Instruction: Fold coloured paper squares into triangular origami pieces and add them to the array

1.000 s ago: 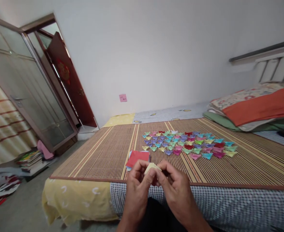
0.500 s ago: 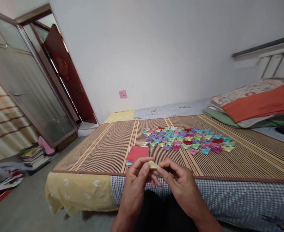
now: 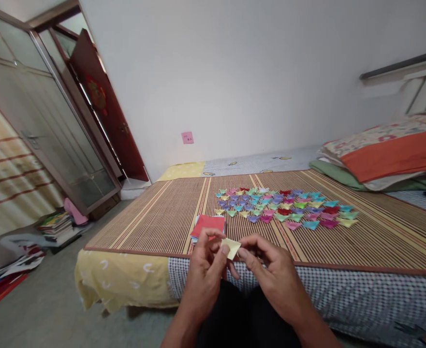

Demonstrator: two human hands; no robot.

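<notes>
A small piece of pale yellow folded paper point(image 3: 231, 248) is held up above the near edge of the bed. My left hand point(image 3: 208, 263) pinches its left side, thumb in front. My right hand point(image 3: 267, 263) is closed at its right corner, thumb and fingertips close together; whether they grip that corner or only touch it is hard to make out. Just behind my left hand lies a stack of square paper point(image 3: 209, 224), a red sheet on top. Farther back, many small folded paper pieces point(image 3: 284, 211) in mixed colours lie in rows on the striped mat point(image 3: 143, 217).
Folded bedding point(image 3: 397, 150) in orange, floral and green is piled at the right. A checked sheet point(image 3: 343, 290) hangs over the bed's front edge. To the left stand an open glazed door point(image 3: 53, 106) and a pile of books point(image 3: 55, 227) on the floor.
The yellow paper has gone from a narrow, triangle-like shape to a broader, diamond-like face turned toward me. My right fingers have shifted slightly right. The view has moved a little.
</notes>
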